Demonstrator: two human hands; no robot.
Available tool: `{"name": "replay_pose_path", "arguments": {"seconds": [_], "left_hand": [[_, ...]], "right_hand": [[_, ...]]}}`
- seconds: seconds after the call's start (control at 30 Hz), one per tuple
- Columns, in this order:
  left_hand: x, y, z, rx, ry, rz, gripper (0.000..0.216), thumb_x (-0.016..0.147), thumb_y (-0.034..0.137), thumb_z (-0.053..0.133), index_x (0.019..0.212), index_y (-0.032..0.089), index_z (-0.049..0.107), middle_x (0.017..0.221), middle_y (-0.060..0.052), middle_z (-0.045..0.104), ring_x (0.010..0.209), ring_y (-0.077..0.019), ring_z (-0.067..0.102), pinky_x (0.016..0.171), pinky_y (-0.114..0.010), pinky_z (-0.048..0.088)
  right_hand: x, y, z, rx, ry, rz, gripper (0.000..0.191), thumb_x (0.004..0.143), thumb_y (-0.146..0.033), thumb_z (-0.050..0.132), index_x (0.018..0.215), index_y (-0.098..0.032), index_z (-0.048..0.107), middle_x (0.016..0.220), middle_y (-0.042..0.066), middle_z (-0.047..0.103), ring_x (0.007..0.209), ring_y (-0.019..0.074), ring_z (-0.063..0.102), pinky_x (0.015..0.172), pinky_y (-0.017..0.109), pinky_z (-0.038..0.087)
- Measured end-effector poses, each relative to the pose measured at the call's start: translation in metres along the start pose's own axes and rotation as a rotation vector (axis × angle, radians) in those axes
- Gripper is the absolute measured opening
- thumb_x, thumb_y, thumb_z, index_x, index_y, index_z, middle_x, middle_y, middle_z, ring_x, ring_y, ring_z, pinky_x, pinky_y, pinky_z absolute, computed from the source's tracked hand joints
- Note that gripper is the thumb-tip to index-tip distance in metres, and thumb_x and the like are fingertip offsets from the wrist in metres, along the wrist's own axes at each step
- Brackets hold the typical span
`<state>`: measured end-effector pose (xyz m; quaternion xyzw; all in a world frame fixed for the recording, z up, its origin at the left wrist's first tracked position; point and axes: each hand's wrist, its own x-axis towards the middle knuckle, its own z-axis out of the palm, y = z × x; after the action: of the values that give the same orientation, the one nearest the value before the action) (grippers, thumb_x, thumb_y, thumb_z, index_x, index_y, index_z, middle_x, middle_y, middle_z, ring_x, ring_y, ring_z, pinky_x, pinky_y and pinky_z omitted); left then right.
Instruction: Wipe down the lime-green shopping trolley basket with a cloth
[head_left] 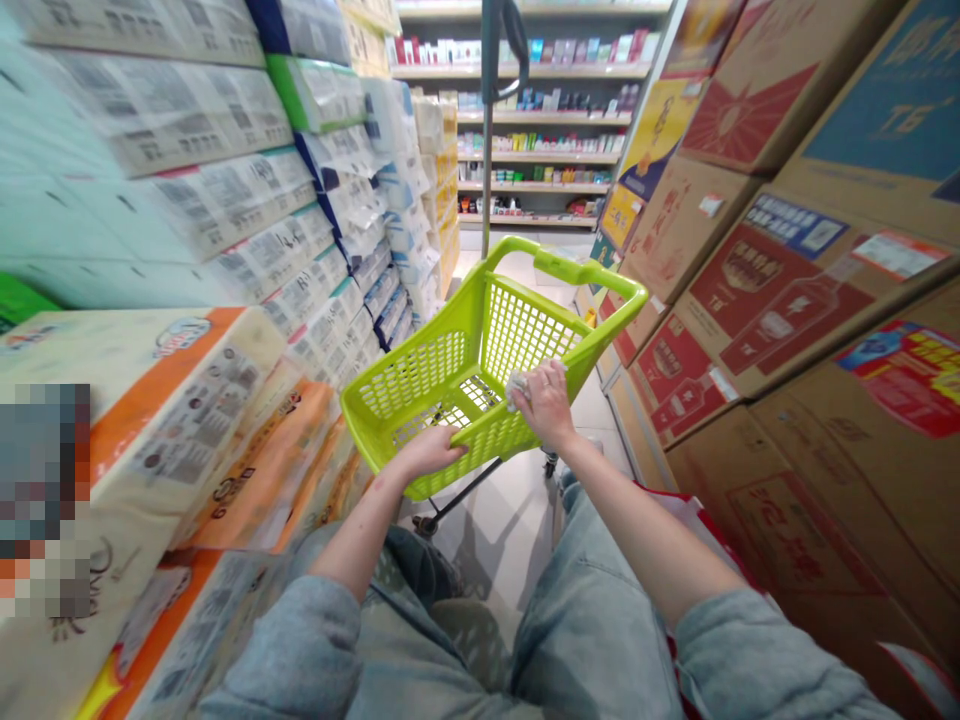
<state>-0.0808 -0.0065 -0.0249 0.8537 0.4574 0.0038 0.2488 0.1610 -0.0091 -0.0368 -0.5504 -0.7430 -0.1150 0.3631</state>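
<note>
Holding one cart [495, 437], one cloth [517, 390]

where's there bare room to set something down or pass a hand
Inside the green basket, the bottom looks bare, ringed by mesh walls; the left hand and the right hand, holding a pale cloth, occupy its near side. Tiled floor shows between the person's legs and the basket. Crowded: wrapped packs stacked on the left, cartons on the right.

Cart [529, 325] open above, packs [225, 105] left, cartons [772, 290] right
</note>
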Motion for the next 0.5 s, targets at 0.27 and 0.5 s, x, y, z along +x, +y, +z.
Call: {"name": "replay_pose_path", "arguments": {"seconds": [0.27, 0.5], "left_hand": [[-0.001, 0.001, 0.0, -0.019, 0.038, -0.005, 0.026, 0.08, 0.038, 0.049, 0.085, 0.017, 0.063, 0.082, -0.005, 0.068, 0.074, -0.0189, 0.061, 0.065, -0.025, 0.04], [-0.002, 0.005, 0.002, -0.321, 0.099, 0.037, 0.044, 0.082, 0.053, 0.047, 0.085, 0.014, 0.066, 0.076, 0.0, 0.065, 0.069, -0.0148, 0.055, 0.061, -0.024, 0.038]], "right_hand": [[-0.02, -0.055, 0.02, 0.118, -0.035, -0.016, 0.024, 0.09, -0.037, 0.045, 0.106, -0.023, 0.055, 0.098, 0.008, 0.06, 0.106, 0.0264, 0.047, 0.108, 0.052, 0.025], [-0.003, -0.021, -0.001, -0.009, -0.163, -0.209, 0.028, 0.092, -0.042, 0.043, 0.098, -0.019, 0.059, 0.091, 0.009, 0.062, 0.095, 0.0244, 0.052, 0.099, 0.043, 0.036]]}}
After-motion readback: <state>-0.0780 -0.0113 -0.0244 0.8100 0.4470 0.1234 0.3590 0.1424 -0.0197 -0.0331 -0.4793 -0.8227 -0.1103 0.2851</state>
